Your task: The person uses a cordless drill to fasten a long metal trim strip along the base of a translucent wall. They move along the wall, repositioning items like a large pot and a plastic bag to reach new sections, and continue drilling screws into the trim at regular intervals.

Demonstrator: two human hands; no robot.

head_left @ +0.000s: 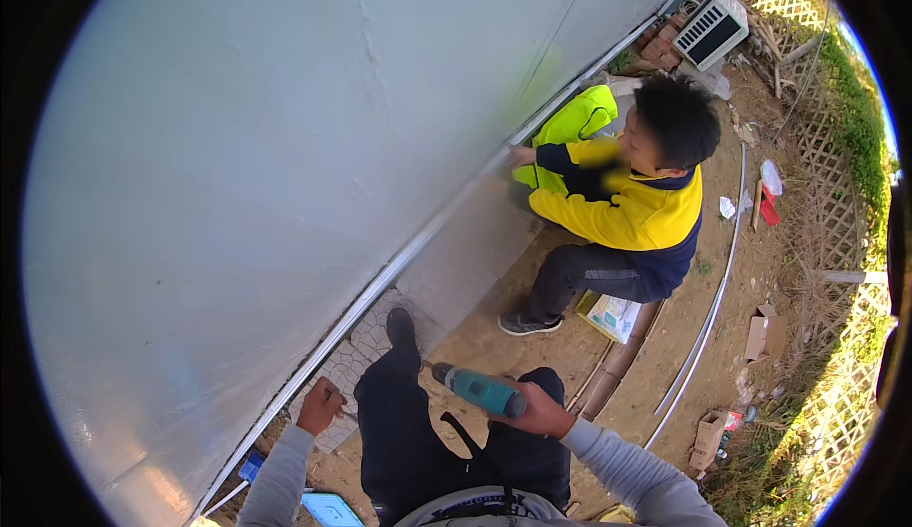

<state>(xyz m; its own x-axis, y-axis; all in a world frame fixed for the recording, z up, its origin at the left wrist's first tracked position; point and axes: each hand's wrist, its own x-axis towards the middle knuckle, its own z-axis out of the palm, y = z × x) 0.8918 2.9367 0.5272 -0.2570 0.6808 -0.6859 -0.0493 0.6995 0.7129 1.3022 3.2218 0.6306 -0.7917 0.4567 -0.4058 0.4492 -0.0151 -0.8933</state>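
Currently, the right hand grips a teal drill, held clear of the pale wall, so its bit is at work on nothing. The left hand, fingers curled, sits just beside the metal-looking strip along the wall's foot; whether it pinches anything small, I cannot tell. That strip already runs along the wall, though how much is fastened or left loose does not show. Farther along, a co-worker crouches with one hand at or near the strip.
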